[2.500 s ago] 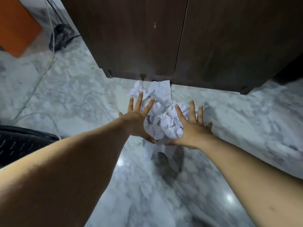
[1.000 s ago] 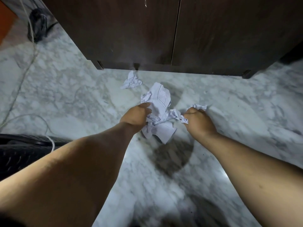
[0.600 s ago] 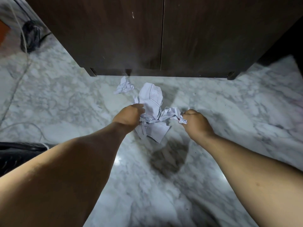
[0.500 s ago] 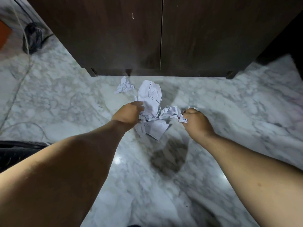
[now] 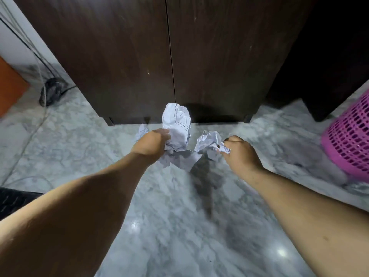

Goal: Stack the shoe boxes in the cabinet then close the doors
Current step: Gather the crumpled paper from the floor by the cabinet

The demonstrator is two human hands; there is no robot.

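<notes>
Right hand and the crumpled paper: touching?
Touching. The head view shows the right hand curled round one end of the crumpled paper, a white edge poking out past its fingers.

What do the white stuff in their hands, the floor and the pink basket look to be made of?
White wads: crumpled paper with printed lines, sharp creases.
Floor: polished marble or marble-look tile, grey veins, glossy reflections.
Pink basket: probably moulded plastic, with a regular grid of holes.

Dark brown wooden cabinet (image 5: 169, 56) stands on the floor, both doors shut
</notes>
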